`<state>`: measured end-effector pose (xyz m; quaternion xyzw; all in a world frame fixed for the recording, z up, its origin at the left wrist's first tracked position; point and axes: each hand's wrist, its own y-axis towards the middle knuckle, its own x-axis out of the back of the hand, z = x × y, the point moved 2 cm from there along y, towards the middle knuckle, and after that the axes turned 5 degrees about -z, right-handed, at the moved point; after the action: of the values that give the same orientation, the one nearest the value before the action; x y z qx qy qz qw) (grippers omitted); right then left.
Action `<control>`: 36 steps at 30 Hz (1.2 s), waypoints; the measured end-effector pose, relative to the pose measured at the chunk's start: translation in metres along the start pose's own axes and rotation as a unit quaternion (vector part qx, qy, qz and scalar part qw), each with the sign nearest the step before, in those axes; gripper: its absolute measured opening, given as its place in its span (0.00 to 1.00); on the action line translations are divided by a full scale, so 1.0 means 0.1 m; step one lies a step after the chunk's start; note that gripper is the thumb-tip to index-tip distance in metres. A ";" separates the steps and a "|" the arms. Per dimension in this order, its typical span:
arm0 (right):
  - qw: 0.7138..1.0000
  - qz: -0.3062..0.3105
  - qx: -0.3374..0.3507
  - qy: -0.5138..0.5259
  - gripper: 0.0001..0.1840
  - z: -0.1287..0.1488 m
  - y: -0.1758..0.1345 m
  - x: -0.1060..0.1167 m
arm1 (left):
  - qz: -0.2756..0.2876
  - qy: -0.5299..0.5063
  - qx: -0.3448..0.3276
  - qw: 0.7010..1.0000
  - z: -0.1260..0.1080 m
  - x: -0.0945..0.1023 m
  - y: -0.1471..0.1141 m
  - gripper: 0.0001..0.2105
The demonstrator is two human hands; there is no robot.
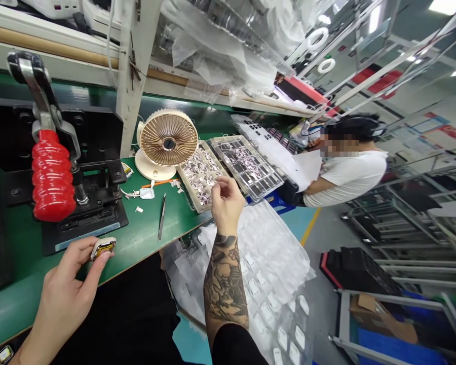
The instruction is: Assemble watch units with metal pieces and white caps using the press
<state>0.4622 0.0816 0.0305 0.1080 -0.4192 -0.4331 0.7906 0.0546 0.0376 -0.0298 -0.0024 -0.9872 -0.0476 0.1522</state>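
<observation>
Between the thumb and fingers of my left hand is a small rounded watch-like case, its yellow inside facing up, just off the bench edge. My right hand is over the near side of a beige tray full of small pale parts. Its fingers are curled together, and whatever they pinch is too small to make out. Black tweezers lie on the green bench between my hands, with a tiny white piece nearby.
A toggle press with a red handle stands at the left. Behind the tweezers is a desk fan. A clear compartment tray sits beyond the beige one. Bagged white parts are below right. A co-worker in white sits further right.
</observation>
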 end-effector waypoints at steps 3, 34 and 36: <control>0.991 0.008 0.006 0.134 0.16 0.21 -0.28 -0.01 | 0.031 0.034 -0.033 0.998 -0.08 0.00 0.03 0.12; 0.847 0.272 0.330 0.315 0.22 1.33 -1.43 -0.41 | 0.084 0.003 -0.083 0.993 -0.36 -0.02 0.15 0.05; 0.839 0.267 0.385 0.277 0.31 1.32 -1.47 -0.41 | 0.092 -0.015 -0.061 0.994 -0.35 0.00 0.16 0.08</control>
<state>0.2641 0.0501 0.0113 0.4025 -0.3285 0.0391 0.8536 0.0652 0.0505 0.0046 -0.1036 -0.9801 -0.0937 0.1411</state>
